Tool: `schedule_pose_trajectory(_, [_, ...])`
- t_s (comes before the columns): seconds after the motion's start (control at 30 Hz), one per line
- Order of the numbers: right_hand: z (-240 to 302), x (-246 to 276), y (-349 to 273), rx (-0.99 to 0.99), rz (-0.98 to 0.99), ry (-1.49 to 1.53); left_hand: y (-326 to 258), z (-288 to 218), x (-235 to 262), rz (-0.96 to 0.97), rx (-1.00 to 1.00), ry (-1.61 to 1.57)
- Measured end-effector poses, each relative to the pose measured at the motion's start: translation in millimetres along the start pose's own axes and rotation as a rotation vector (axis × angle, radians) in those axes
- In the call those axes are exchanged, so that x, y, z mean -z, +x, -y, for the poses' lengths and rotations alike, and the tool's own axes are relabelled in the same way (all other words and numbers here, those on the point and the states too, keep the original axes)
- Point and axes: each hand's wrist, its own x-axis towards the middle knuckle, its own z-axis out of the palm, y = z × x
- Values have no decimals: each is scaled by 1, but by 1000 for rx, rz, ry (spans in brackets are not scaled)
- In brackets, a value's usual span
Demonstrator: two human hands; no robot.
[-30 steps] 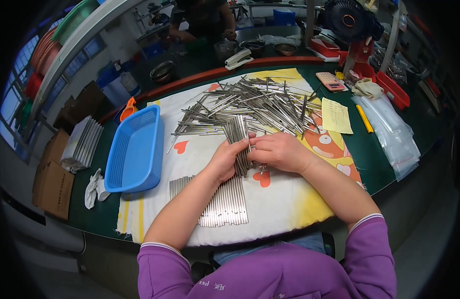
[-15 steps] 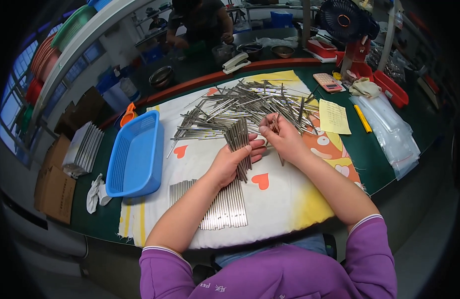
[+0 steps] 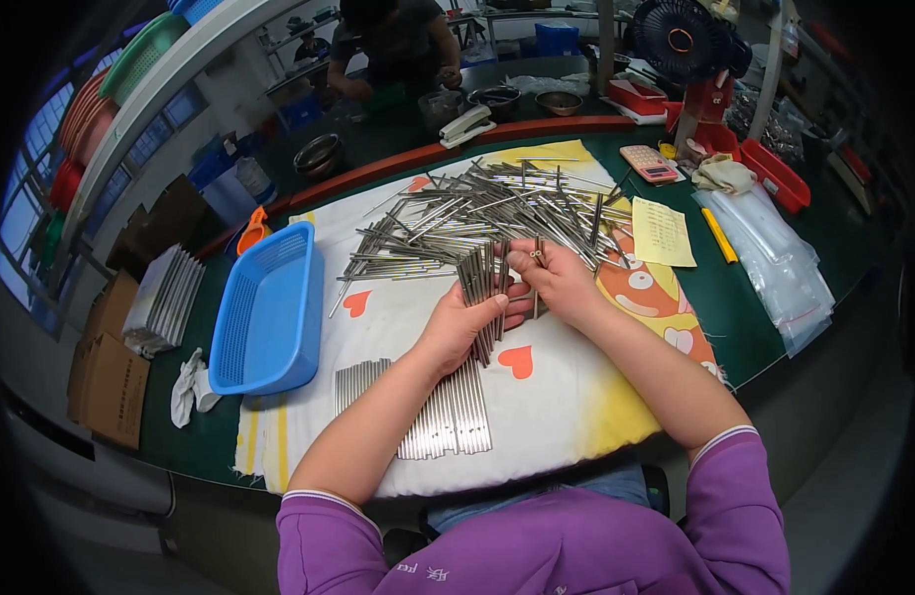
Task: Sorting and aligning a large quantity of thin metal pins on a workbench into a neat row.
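Observation:
My left hand (image 3: 464,322) is closed round a bundle of thin metal tubes (image 3: 480,288), held nearly upright. Close beside it, my right hand (image 3: 557,283) pinches a couple of similar tubes (image 3: 537,260), their hollow ends showing above the fingers. Just beyond both hands lies a loose, crisscrossed heap of metal tubes (image 3: 497,203) on the white, yellow-patterned cloth (image 3: 537,426). Under my left forearm, a neat row of tubes (image 3: 448,421) lies side by side, partly hidden by the arm.
A blue plastic basket (image 3: 264,317) stands at the left, with a white glove (image 3: 192,385) beside it. At the right lie a yellow note (image 3: 662,232), a yellow marker (image 3: 719,236), plastic bags (image 3: 775,258) and a calculator (image 3: 650,164). A person (image 3: 393,50) works across the bench.
My right hand has come in a little toward the left hand, and the tubes in it now stand upright. The left hand's bundle has shifted slightly right.

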Motion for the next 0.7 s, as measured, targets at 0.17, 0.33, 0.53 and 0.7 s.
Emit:
schedule_pose_trajectory(0.17, [-8, -3, 4, 144, -84, -192, 0, -2, -3, 22, -1, 6])
schedule_pose_trajectory(0.33, [-6, 4, 6, 237, -224, -119, 1, 0, 3, 19, 10, -41])
schedule_pose_trajectory(0.53, [7, -5, 0, 63, -71, 24, 2, -1, 2, 66, 24, -5])
schedule_pose_trajectory(0.7, [13, -4, -1, -89, -18, -30, 2, -1, 1, 70, 25, 23])
